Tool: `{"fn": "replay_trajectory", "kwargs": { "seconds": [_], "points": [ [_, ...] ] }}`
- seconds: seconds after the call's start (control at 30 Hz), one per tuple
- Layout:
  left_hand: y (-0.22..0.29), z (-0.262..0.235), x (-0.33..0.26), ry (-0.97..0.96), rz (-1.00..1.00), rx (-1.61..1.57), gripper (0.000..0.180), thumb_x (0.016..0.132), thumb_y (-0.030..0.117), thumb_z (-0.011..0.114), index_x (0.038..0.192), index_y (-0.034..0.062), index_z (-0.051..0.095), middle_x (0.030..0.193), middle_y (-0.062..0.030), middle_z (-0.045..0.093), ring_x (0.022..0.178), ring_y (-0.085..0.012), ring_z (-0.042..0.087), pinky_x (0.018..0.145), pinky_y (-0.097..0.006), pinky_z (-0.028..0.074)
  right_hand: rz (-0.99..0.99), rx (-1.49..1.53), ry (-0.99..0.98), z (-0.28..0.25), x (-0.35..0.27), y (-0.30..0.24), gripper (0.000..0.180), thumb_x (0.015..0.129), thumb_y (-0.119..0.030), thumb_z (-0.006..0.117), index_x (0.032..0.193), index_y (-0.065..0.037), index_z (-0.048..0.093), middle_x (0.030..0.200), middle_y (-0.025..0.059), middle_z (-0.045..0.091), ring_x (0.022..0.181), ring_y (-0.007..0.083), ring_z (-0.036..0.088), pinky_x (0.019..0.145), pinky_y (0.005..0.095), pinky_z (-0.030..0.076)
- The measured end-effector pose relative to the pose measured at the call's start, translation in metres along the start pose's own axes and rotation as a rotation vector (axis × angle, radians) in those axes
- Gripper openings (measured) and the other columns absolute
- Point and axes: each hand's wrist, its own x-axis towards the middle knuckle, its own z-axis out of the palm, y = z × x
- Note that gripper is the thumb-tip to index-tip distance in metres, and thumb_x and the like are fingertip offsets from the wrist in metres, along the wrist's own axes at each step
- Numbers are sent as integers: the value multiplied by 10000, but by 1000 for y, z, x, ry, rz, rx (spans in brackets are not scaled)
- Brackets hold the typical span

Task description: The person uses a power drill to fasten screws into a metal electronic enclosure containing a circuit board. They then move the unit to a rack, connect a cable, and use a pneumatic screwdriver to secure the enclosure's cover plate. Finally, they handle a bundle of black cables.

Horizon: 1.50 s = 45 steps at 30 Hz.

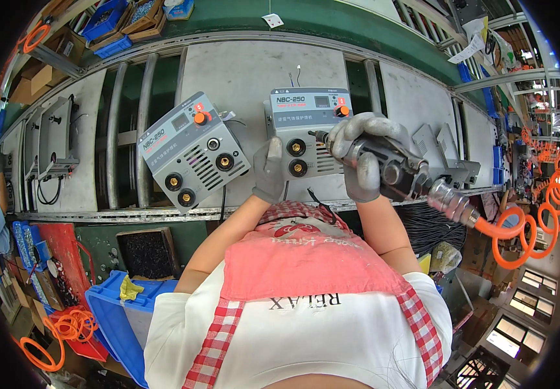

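Observation:
Two grey welding machines with orange knobs, slotted vents and brass-centred round sockets are in front of me. My left hand (269,171), in a grey glove, lies with fingers stretched along the left side of the right-hand welding machine (312,117). My right hand (365,155), also gloved, is wrapped round a pneumatic screwdriver (396,170). Its bit points left across that machine's front panel, just above the upper socket; whether the tip touches is unclear. Tilted to the left stands the other welding machine (192,152), apart from my hands.
Pale boards (260,61) lie on a roller conveyor (116,129). An orange coiled hose (513,240) runs from the screwdriver to the right. Bare metal housings (445,152) stand right, another unit (56,133) far left. A blue bin (114,318) and a tray of black parts (147,253) are near left.

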Motion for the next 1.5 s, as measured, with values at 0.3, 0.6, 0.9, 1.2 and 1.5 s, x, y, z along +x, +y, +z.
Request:
{"fn": "replay_trajectory", "kwargs": {
  "seconds": [0.3,0.6,0.9,1.2,1.5],
  "points": [
    [-10,-4,6,65,121,252,348,999,303,380,963,-4,538,831,-90,583,754,-135,517,689,-306,445,58,93,-108,7,6,9,352,785,-68,670,1071,-78,467,941,101,545,784,171,590,724,324,515],
    [-25,1,10,166,130,220,324,1000,281,388,933,-3,531,728,-87,549,672,-121,487,605,-323,428,100,71,-28,15,16,20,403,778,-270,752,997,-61,486,850,104,544,624,154,564,617,346,502],
    [-6,7,-9,248,367,641,401,947,273,498,1202,-34,468,1031,-217,577,918,-353,571,849,-414,452,114,27,18,23,21,1,487,729,124,462,1191,-27,428,891,88,534,708,143,572,617,289,511],
    [126,18,-65,-279,867,634,732,702,201,733,1311,-39,405,1193,-202,544,1083,-392,535,962,-480,388,-6,149,85,45,-34,-64,295,808,-181,652,974,-79,430,940,99,504,873,192,525,786,392,473],
    [95,3,-84,-699,-215,84,553,804,281,690,1243,-8,515,943,-93,631,742,-119,589,656,-287,492,455,-828,305,17,-106,-89,549,750,-171,710,1218,3,481,1170,129,525,1089,188,496,946,335,396]
  ]
}}
